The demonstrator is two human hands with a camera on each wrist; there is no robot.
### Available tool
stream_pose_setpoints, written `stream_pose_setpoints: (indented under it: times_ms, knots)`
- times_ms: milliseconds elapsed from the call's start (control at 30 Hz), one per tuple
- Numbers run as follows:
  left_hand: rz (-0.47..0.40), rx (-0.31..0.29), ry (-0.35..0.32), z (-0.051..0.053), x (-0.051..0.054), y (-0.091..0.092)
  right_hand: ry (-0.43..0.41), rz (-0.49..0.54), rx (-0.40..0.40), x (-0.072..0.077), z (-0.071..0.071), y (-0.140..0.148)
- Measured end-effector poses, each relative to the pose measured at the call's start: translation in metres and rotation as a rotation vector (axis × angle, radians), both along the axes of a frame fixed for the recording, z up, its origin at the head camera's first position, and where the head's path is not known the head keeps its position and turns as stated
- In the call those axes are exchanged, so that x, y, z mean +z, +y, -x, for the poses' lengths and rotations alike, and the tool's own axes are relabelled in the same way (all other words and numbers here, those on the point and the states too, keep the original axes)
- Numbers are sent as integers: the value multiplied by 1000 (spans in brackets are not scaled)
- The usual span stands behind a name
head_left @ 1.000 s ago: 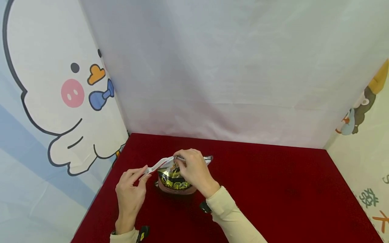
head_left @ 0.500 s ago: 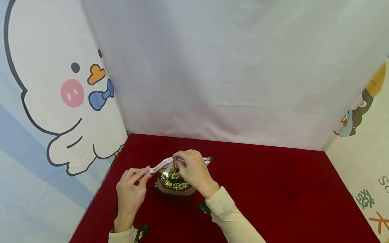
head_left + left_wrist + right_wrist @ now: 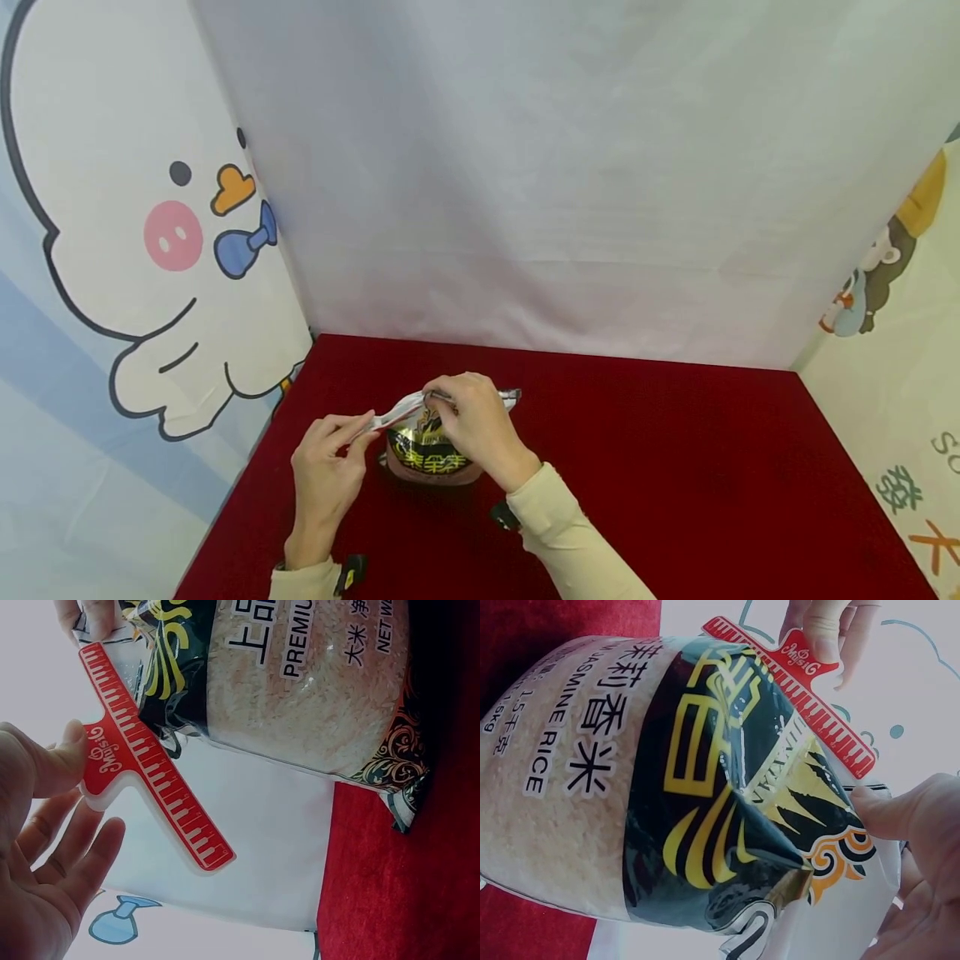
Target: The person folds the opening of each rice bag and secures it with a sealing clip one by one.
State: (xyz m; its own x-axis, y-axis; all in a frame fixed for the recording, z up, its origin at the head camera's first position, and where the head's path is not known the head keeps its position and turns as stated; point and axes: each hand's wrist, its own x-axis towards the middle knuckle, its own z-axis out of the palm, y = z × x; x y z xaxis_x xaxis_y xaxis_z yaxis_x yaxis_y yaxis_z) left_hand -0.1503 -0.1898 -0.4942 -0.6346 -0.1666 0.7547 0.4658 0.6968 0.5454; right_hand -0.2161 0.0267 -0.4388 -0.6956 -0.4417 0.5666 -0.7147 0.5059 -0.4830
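Observation:
A clear bag of rice (image 3: 429, 454) with a black and gold top band stands upright on the red table. Its English label reads jasmine rice in the right wrist view. My left hand (image 3: 326, 479) pinches the handle of a red clip (image 3: 142, 746) printed with piano keys and the word Music. The clip's long bar (image 3: 821, 724) lies along the upper edge of the bag; whether its jaws grip the plastic I cannot tell. My right hand (image 3: 483, 429) pinches the folded top of the bag, to the right of the clip, its fingertips partly hidden in the head view.
Dark red cloth covers the table (image 3: 660, 467). A pale curtain (image 3: 562, 183) rises along the back edge, and printed cloth walls (image 3: 97, 275) with cartoon figures border both sides. Dark wrist straps (image 3: 350, 573) sit over the sleeves.
My left hand has shifted slightly right with the clip, closer to my right hand. The right hand keeps its pinch on the bag top, and the bag stays in place.

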Motion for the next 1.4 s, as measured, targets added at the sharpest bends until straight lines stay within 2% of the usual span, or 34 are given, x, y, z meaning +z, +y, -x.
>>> stream_pose_setpoints:
  times_ms: [333, 567, 800, 1167, 1400]
  knots:
    - [33, -11, 0, 3, 3, 2, -2, 7, 16, 1, -1, 1]
    - [51, -24, 17, 6, 3, 3, -19, 51, 44, 0, 0, 1]
    - [22, -10, -27, 4, 2, 2, -16, 50, 46, 2, -2, -1]
    - [65, -8, 23, 5, 4, 3, -23, 43, 61, 3, -1, -2]
    - [72, -19, -16, 3, 3, 2, -5, 36, 46, 3, -2, -2]
